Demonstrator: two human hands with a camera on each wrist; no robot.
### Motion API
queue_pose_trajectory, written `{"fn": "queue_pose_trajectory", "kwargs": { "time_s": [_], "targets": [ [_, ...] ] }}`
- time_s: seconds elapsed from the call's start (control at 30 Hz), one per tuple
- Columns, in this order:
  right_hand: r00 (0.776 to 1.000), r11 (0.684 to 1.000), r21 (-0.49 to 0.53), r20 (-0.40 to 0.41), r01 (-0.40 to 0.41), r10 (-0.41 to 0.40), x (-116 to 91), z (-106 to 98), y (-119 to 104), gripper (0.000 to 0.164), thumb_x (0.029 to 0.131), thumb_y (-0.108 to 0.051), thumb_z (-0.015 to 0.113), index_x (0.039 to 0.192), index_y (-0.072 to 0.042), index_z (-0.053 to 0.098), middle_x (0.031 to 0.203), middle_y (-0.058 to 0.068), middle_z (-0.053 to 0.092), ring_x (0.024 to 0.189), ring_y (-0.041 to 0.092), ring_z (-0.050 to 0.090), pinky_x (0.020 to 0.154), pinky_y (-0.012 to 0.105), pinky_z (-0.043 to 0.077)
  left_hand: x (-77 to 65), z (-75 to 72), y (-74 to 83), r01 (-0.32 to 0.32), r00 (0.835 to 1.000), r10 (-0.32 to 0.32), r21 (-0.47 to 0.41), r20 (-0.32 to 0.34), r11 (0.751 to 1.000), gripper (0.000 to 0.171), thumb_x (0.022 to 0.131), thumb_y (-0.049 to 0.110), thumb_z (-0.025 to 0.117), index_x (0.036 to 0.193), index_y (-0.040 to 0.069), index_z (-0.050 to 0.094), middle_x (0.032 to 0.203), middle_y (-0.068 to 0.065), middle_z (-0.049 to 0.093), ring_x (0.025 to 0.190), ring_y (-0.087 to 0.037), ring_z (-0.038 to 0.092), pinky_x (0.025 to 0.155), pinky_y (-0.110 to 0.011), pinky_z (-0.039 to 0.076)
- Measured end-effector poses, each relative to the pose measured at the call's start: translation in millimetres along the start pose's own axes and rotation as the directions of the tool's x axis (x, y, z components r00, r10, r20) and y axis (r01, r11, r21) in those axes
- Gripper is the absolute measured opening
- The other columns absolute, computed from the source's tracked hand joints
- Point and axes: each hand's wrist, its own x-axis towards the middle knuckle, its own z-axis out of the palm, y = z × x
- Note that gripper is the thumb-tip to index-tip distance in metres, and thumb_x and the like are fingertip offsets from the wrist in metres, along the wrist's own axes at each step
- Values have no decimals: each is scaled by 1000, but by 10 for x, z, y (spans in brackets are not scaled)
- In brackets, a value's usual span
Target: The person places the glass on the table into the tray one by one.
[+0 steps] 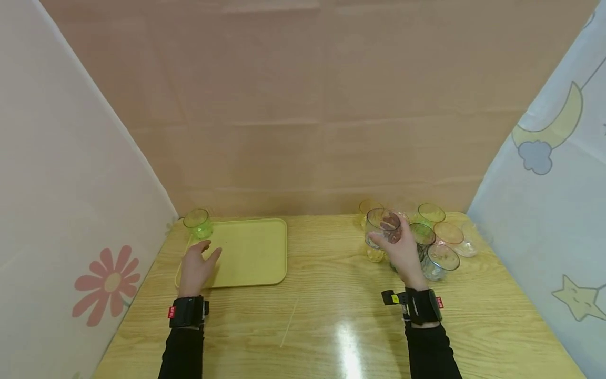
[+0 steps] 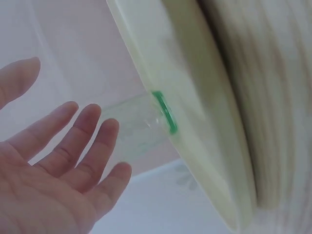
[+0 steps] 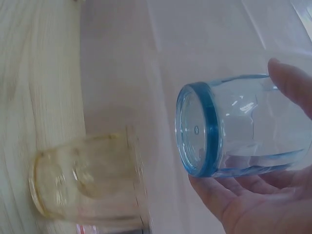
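My right hand grips a clear blue-tinted cup, thumb on one side and fingers on the other, raised above the table. In the right wrist view a yellow-tinted cup stands on the table beside it. My left hand hovers over the left part of a yellow tray, fingers spread and holding nothing. Just beyond that hand, a green cup stands at the tray's far left corner; its green base shows in the left wrist view.
Several tinted cups stand close together on the right of the wooden table, among them a green cup, a pink-rimmed cup and a blue-tinted cup. A brown backdrop rises behind, with patterned white panels at both sides.
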Motion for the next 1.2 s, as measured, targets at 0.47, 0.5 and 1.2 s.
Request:
{"fn": "queue_pose_trajectory", "kwargs": {
  "time_s": [0.47,0.5,1.2],
  "targets": [
    [966,1000,27,260,-2,-5,-220,1031,-908,78,89,-26,73,153,-16,30,148,12,43,132,36,44,106,54,35,13,222,339,-87,993,107,-285,58,955,49,96,35,63,134,4,56,128,-22,60,119,-34,57,95,-48,50],
    [963,999,23,267,-27,20,-237,1105,-1029,78,88,-26,74,152,-16,31,147,13,44,131,37,45,104,56,36,6,235,354,-99,991,121,-289,57,952,51,95,36,63,134,4,56,128,-21,60,119,-33,58,95,-48,50],
    [860,999,-47,509,-23,44,-303,2078,-1234,83,82,-24,80,150,-13,35,143,14,52,134,31,48,108,52,40,-157,433,708,-229,937,307,-376,164,898,74,85,40,74,146,11,45,136,-15,58,126,-30,53,98,-48,48]
  ]
}}
